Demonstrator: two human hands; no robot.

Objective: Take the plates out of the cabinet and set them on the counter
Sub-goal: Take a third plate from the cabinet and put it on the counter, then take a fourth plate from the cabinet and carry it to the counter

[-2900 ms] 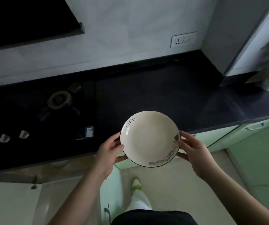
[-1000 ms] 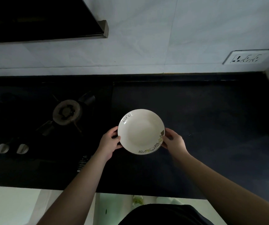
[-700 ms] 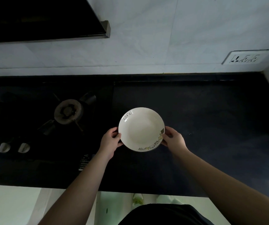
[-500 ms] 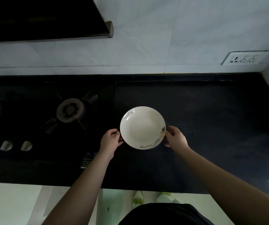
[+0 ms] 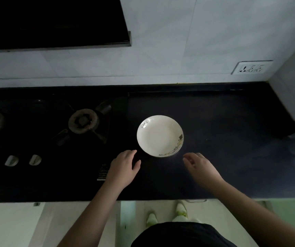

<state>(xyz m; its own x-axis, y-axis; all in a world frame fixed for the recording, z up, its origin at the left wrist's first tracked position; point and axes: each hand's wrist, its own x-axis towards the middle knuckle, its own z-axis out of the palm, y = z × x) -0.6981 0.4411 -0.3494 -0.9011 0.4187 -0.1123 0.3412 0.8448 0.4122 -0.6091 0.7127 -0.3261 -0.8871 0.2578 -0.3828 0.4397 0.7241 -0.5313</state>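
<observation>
The plate (image 5: 160, 136), gripped a moment ago, now rests on the counter (image 5: 232, 139); left hand (image 5: 124, 166) and right hand (image 5: 199, 166), relaxed and empty, have let go: one plate delivered.

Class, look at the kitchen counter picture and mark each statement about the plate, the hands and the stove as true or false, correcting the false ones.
1. The plate sits on the dark counter, to the right of the stove burner. True.
2. The left hand grips the plate's rim. False: it is apart from the plate, fingers relaxed, holding nothing.
3. The right hand holds nothing. True.
4. A second plate is stacked under the first. False: only one plate shows.
5. A wall socket is on the wall at the upper right. True.
6. A pot stands on the burner. False: the burner is bare.
</observation>
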